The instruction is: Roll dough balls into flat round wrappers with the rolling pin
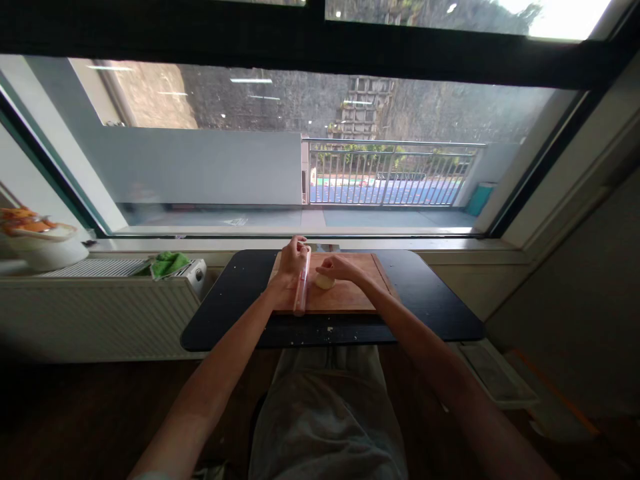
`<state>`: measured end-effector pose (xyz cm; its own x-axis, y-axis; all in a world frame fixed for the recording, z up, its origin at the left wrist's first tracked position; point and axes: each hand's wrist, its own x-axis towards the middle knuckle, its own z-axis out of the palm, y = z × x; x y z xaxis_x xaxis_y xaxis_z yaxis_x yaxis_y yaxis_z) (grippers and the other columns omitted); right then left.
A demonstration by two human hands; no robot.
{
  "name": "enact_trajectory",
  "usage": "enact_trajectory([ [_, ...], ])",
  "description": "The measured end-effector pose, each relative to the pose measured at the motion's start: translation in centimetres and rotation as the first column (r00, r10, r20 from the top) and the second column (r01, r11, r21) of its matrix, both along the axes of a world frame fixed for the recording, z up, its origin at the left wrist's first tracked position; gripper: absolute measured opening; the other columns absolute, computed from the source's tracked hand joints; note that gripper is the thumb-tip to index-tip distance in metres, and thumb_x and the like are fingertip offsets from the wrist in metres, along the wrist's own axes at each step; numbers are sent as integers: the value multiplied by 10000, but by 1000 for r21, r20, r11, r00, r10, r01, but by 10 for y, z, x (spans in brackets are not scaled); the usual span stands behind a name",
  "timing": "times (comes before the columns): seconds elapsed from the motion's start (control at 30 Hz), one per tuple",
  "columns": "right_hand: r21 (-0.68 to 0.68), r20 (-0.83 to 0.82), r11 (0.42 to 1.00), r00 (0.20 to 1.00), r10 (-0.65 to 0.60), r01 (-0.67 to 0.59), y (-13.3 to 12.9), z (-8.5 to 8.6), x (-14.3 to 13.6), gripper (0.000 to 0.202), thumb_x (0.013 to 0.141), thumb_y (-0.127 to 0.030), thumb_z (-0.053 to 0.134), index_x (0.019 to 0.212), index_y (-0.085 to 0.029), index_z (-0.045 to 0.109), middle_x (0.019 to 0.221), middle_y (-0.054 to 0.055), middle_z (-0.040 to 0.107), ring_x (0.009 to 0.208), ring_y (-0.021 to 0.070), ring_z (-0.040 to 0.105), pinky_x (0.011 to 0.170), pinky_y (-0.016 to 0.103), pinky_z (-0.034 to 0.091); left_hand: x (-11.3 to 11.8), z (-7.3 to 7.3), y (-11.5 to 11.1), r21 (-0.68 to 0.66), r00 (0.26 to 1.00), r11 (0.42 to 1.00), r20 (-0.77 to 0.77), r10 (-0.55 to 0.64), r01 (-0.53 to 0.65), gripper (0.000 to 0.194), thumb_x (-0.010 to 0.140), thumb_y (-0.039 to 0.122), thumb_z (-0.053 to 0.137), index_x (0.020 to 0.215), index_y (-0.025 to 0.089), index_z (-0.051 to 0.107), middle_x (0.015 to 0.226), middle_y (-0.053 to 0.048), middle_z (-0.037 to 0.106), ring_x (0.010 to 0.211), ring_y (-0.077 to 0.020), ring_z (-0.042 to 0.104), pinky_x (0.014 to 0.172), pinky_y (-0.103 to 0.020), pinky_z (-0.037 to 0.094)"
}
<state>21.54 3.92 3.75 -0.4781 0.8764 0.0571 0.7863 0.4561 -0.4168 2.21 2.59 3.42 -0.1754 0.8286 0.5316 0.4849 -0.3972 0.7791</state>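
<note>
A wooden board (350, 297) lies on a small black table. On its left part a slim, shiny, pinkish see-through rolling pin (300, 297) points away from me. My left hand (293, 259) is at the pin's far end, fingers curled against it; how firmly they grip is hard to make out. Just right of the pin sits a pale, flat, round piece of dough (325, 282). My right hand (339, 268) comes in from the right, its fingers bent together and pinching the dough's far edge. The fingertips are partly hidden.
The black table (435, 313) has rounded corners and pale crumbs along its near edge. To the left stands a white radiator (125, 313) with a green cloth (169, 264) and a white pot (45, 247) above it. A window sill runs behind the table.
</note>
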Motion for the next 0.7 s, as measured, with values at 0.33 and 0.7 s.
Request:
enact_trajectory([
  [0.33,-141,-431,966,892,139,-219,-3,-18,30,386,739,-394,894,1024,-189,732,987,46,761,836,186,653,711,278,511,3,2,-6,31,991,992,-52,-124,125,109,913,226,610,946,211,714,961,-81,796,867,-236,717,812,-354,550],
  [0.7,-4,-921,992,387,46,-127,6,-21,17,533,770,-589,913,1105,-181,840,1074,80,833,965,246,736,866,369,596,-3,-6,12,-87,798,810,262,-543,580,506,813,606,876,1051,167,797,1030,-119,807,880,-228,741,808,-369,615],
])
